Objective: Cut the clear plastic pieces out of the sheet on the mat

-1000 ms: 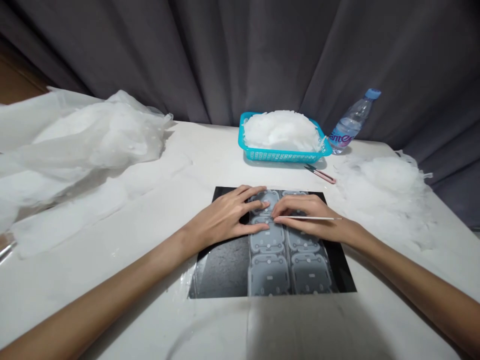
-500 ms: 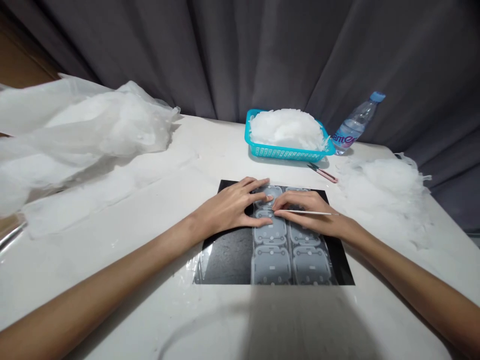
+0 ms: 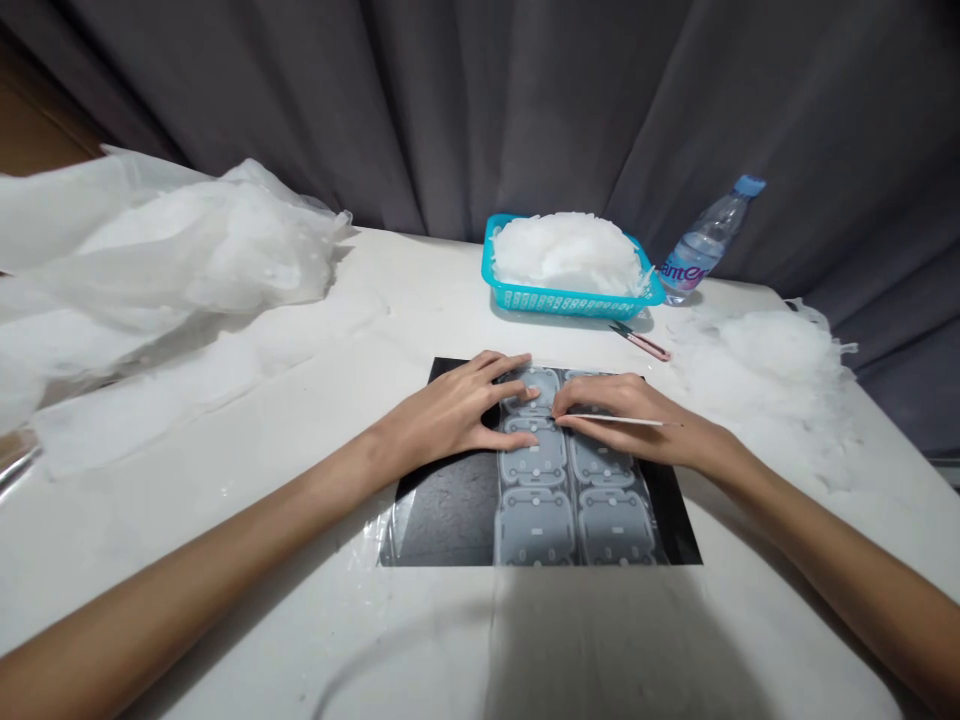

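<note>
A clear plastic sheet with several pale grey, rounded-square shapes point(image 3: 534, 528) lies over a black mat point(image 3: 454, 510) on the white table. My left hand point(image 3: 480, 402) rests on the sheet with its fingers spread, pressing near the upper left shapes. In my right hand point(image 3: 626, 412) a thin white stick-like tool point(image 3: 622, 420) is pinched like a pen. Its tip end is at the gap between the shapes, close to my left fingers; what exactly it touches is too small to tell.
Behind the mat stands a blue basket point(image 3: 574, 303) heaped with white translucent pieces. Pink-handled thread snips point(image 3: 645, 343) lie beside it, near a water bottle point(image 3: 694, 255). Loose white film point(image 3: 765, 370) is piled at the right; plastic bags point(image 3: 210, 240) fill the left. A grey curtain point(image 3: 465, 110) hangs behind.
My right hand has shifted slightly right and up across the sheet with the white tool. My left hand stays on the same shapes. The whole view has moved a little.
</note>
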A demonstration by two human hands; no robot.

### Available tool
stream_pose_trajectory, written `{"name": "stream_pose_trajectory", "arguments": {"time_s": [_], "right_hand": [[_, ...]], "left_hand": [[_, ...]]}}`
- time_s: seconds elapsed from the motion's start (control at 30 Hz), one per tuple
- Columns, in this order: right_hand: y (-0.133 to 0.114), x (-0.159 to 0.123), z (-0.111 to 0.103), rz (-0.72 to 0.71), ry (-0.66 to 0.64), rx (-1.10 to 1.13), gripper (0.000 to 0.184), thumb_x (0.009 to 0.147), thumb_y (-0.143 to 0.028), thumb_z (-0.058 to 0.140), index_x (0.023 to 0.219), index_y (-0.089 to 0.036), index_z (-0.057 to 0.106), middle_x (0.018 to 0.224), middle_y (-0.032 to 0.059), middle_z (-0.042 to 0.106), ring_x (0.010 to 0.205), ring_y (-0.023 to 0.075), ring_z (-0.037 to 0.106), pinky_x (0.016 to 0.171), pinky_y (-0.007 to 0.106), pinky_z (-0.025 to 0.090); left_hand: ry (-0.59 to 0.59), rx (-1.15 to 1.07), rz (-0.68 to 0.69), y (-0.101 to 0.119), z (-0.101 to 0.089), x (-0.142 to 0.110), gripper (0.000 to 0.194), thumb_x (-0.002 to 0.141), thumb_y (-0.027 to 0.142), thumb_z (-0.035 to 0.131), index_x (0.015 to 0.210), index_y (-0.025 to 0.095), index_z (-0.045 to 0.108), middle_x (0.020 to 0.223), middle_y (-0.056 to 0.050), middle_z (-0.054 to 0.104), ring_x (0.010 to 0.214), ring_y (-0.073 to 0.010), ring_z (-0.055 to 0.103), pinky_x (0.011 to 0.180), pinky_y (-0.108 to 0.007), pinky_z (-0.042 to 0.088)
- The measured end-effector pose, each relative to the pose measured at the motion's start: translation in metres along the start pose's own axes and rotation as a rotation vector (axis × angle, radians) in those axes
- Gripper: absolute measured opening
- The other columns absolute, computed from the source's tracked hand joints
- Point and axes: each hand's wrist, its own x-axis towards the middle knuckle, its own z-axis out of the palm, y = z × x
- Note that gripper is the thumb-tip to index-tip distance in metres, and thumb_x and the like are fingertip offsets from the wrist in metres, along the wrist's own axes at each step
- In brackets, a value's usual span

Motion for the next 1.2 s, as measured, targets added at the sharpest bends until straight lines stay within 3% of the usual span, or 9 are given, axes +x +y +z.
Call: {"name": "stream_pose_trajectory", "arguments": {"time_s": [0.17,0.53,0.67,0.83,0.93,1.0,1.07,1.2], "right_hand": [[0.000,0.002,-0.003,0.068,0.066,0.224,0.012,0.102,-0.028,0.064,0.101,-0.020,0.072,0.106,0.0051,0.076,0.097,0.0188,0.073,0.091,0.032,0.059],[0.008,0.000,0.008,-0.055,0.016,0.017,0.016,0.109,-0.029,0.053,0.112,-0.022,0.067,0.112,0.0058,0.074,0.103,0.0200,0.070,0.093,0.036,0.056],[0.012,0.000,0.020,-0.138,0.029,-0.134,0.018,0.111,-0.027,0.049,0.118,-0.022,0.064,0.116,0.0078,0.073,0.108,0.0203,0.070,0.093,0.036,0.057],[0.023,0.003,0.043,-0.266,0.230,-0.587,0.026,0.111,-0.028,0.048,0.126,-0.018,0.065,0.122,0.0136,0.074,0.112,0.0254,0.072,0.088,0.038,0.062],[0.024,0.005,0.047,-0.290,0.243,-0.731,0.025,0.111,-0.027,0.048,0.122,-0.015,0.067,0.114,0.0131,0.075,0.103,0.0256,0.073,0.080,0.037,0.063],[0.022,0.006,0.046,-0.309,0.249,-0.738,0.023,0.110,-0.025,0.048,0.119,-0.014,0.067,0.111,0.0130,0.076,0.099,0.0248,0.073,0.077,0.036,0.062],[0.020,0.006,0.045,-0.325,0.274,-0.725,0.023,0.110,-0.024,0.048,0.118,-0.013,0.067,0.109,0.0134,0.075,0.098,0.0245,0.073,0.078,0.036,0.062],[0.019,0.006,0.045,-0.334,0.292,-0.659,0.021,0.110,-0.022,0.047,0.116,-0.012,0.065,0.106,0.0133,0.075,0.096,0.0248,0.072,0.077,0.037,0.061]], "left_hand": [[0.001,0.015,0.005,-0.001,0.000,0.000,0.067,0.095,0.071,0.060,0.141,0.022,0.064,0.163,-0.014,0.048,0.145,-0.0348,0.045,0.117,-0.054,0.046],[-0.003,0.029,0.002,0.000,-0.001,0.001,0.070,0.095,0.073,0.057,0.139,0.018,0.065,0.161,-0.017,0.049,0.144,-0.0359,0.045,0.117,-0.054,0.045],[0.001,-0.022,-0.008,-0.002,0.000,0.000,0.068,0.095,0.072,0.059,0.135,0.019,0.065,0.161,-0.017,0.049,0.146,-0.0364,0.044,0.118,-0.055,0.043],[0.026,-0.190,-0.092,0.004,0.002,-0.003,0.058,0.095,0.067,0.063,0.135,0.024,0.061,0.163,-0.013,0.043,0.147,-0.0341,0.043,0.120,-0.051,0.041],[0.181,-0.196,-0.263,0.016,0.005,-0.008,0.066,0.092,0.069,0.066,0.135,0.020,0.055,0.144,-0.015,0.053,0.131,-0.0328,0.053,0.110,-0.048,0.047],[0.267,-0.114,-0.393,0.024,0.008,-0.010,0.064,0.089,0.073,0.066,0.117,0.016,0.060,0.117,-0.013,0.062,0.112,-0.0323,0.057,0.100,-0.048,0.048],[0.255,-0.112,-0.472,0.031,0.012,-0.011,0.056,0.090,0.073,0.065,0.098,0.018,0.063,0.098,-0.008,0.063,0.099,-0.0297,0.056,0.091,-0.045,0.046],[0.197,-0.315,-0.557,0.037,0.018,-0.007,0.042,0.098,0.058,0.062,0.080,0.020,0.065,0.085,-0.003,0.066,0.086,-0.0239,0.056,0.082,-0.039,0.039]]}}
